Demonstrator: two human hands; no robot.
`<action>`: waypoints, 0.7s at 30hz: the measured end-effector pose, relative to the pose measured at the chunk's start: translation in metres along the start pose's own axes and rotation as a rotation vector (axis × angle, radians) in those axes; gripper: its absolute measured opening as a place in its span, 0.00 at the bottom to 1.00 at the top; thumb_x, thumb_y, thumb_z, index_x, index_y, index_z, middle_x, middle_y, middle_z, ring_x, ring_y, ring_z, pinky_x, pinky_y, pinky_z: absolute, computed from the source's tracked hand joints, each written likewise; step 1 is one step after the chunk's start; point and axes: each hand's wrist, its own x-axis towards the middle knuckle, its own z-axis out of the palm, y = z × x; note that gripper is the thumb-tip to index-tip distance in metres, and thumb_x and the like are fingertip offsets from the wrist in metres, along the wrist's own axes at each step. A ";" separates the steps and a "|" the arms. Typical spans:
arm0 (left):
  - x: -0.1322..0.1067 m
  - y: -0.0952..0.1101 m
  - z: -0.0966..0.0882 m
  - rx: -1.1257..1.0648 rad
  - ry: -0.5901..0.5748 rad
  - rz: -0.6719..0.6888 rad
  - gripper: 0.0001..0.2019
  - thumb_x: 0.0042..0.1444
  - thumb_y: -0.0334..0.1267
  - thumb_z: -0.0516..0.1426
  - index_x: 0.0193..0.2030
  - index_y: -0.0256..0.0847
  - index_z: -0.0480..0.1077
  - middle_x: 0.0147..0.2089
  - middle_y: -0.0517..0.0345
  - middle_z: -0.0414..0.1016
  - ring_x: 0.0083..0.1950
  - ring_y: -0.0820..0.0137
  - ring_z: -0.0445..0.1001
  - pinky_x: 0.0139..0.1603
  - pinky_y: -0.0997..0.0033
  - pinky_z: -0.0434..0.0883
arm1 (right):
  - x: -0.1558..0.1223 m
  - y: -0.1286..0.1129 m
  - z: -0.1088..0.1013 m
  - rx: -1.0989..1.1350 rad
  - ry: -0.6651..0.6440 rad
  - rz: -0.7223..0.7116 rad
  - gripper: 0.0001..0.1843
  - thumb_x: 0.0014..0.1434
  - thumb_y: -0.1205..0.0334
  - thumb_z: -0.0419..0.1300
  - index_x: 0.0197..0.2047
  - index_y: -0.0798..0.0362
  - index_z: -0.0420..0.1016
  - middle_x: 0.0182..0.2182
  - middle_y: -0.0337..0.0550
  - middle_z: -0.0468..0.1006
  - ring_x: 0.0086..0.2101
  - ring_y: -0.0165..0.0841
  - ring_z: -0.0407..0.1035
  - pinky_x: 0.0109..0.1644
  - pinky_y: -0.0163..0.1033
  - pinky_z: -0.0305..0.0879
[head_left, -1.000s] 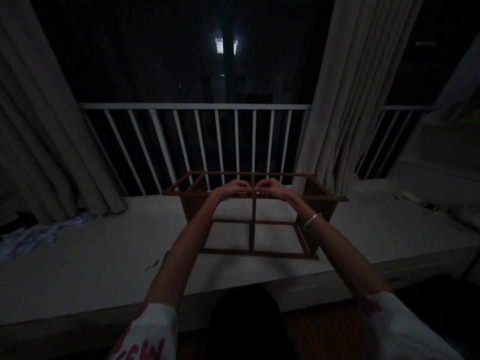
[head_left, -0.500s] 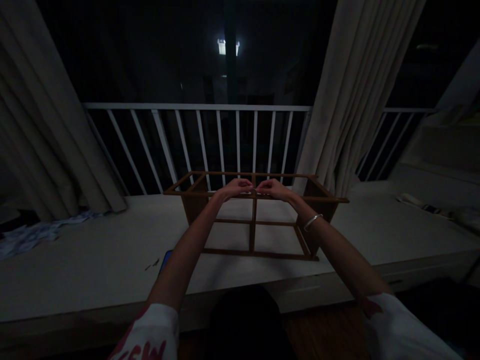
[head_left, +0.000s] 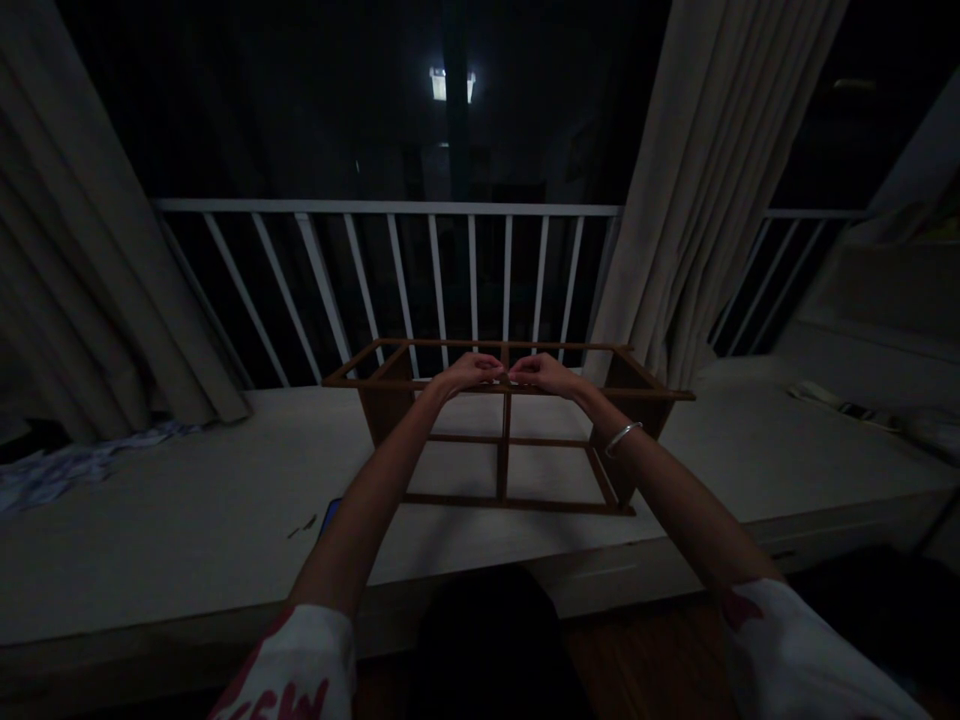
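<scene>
Wooden frame rack (head_left: pixel 507 432) stands centre frame on the white worktop (head_left: pixel 187 520), railing (head_left: pixel 390 270) just behind. Left hand (head_left: pixel 469 372) and right hand (head_left: pixel 544 372) meet fingertip to fingertip at the top rail's centre joint, fingers curled; can't tell if they pinch a small part there. Risk: dim light, slim rails, so a hard push could rack the frame or drop a tiny piece out of sight

Very dim, one distant lamp (head_left: pixel 452 85) glaring, edges bowed.
</scene>
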 end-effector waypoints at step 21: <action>-0.002 0.003 0.003 -0.032 0.000 -0.002 0.24 0.36 0.45 0.57 0.42 0.36 0.66 0.35 0.52 0.70 0.34 0.73 0.64 0.35 0.72 0.59 | 0.001 0.002 -0.003 -0.052 0.010 0.036 0.19 0.39 0.54 0.56 0.31 0.61 0.70 0.22 0.40 0.68 0.20 0.22 0.56 0.21 0.29 0.49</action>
